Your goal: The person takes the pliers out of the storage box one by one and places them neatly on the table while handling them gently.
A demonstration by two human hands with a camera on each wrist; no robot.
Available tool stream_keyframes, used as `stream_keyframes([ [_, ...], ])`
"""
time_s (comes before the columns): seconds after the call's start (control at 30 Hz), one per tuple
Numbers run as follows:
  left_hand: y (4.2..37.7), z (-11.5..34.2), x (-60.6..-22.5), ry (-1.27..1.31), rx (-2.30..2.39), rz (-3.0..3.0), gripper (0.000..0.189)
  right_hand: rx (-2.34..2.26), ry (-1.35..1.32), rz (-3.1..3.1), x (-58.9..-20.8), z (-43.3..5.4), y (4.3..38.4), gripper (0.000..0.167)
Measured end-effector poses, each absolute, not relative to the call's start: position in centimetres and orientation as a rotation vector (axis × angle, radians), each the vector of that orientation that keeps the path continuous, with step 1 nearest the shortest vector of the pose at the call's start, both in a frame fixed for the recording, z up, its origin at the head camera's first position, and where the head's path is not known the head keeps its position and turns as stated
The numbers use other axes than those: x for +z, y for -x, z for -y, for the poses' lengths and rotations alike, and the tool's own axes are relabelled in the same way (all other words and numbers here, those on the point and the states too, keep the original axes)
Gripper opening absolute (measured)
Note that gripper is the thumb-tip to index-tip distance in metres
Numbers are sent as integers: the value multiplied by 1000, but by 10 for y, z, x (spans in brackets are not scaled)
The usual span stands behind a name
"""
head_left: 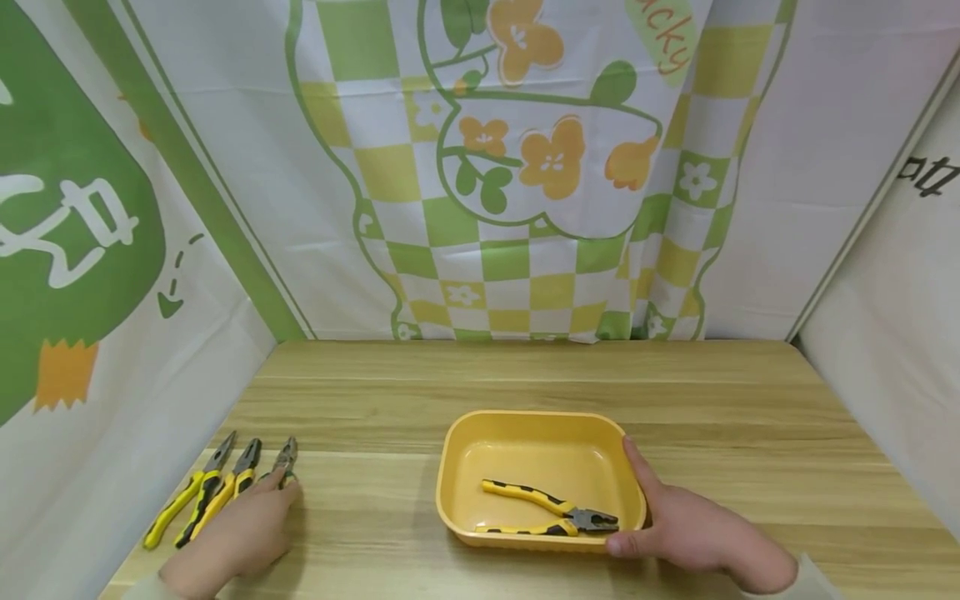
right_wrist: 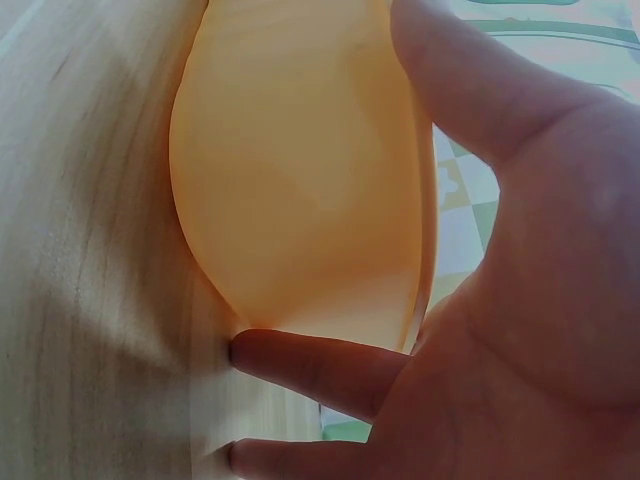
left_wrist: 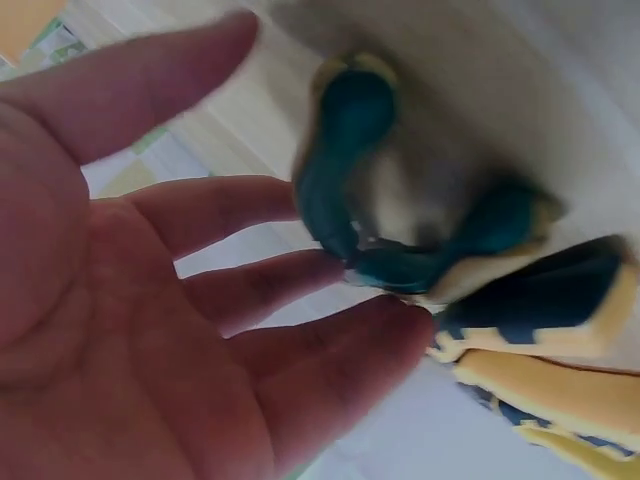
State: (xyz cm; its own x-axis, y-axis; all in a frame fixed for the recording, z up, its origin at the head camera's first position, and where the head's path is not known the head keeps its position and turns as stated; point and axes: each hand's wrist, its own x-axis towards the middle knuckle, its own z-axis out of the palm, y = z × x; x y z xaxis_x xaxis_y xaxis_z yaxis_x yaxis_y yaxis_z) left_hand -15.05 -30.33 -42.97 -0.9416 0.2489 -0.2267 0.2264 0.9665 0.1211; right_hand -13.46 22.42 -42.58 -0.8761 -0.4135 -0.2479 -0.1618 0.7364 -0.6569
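At the left of the head view, my left hand reaches over a small pair of pliers with dark green grips. The left wrist view shows the fingers nearly straight, fingertips at those green grips, and the thumb apart from them. My right hand holds the right end of a yellow plastic box, thumb at the near corner and fingers along the end wall. Inside the box lie combination pliers with yellow and black handles, spread apart.
Long-nose pliers and another pair of pliers, both with yellow-and-black handles, lie left of the green-gripped pair. The wooden table meets a patterned curtain at the back, and printed cloth walls stand on both sides.
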Motion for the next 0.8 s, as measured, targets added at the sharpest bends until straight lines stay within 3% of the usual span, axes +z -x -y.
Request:
stream_keyframes([
  [0.3, 162, 284, -410, -397, 149, -2936, 73, -917, 426, -2552, -425, -223, 134, 128],
  [0.57, 172, 258, -385, -477, 222, -3028, 74, -920, 434, -2542, -425, -224, 134, 127],
  [0.8, 188, 230, -380, -768, 213, -2998, 67, -917, 442, -2550, -425, -224, 134, 127],
])
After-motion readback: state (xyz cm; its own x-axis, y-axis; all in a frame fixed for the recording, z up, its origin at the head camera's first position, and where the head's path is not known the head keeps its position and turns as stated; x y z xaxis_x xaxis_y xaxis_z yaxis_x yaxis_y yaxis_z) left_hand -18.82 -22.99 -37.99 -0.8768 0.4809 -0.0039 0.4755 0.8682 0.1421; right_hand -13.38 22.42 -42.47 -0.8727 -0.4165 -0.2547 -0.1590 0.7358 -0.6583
